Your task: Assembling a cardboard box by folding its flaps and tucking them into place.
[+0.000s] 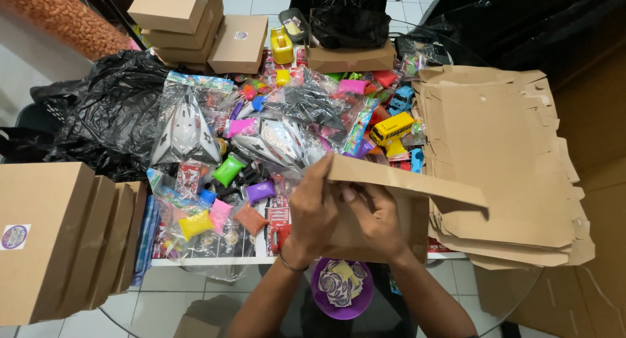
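Both my hands hold a half-folded brown cardboard box (404,188) over the near edge of the table. My left hand (313,207) grips its left end, fingers up along the flap. My right hand (377,217) presses inside the box, fingers curled against the panel. One long flap sticks out to the right. Just beyond lie bagged toys: a grey toy plane in a clear bag (186,126), a yellow toy bus (391,128), and small coloured packets such as a green one (228,170).
A stack of flat unfolded cardboard blanks (508,149) lies at right. Closed brown boxes stand at near left (45,234) and far back (176,18). Black plastic bags (111,116) sit at left. A purple bowl of round stickers (341,287) is below my wrists.
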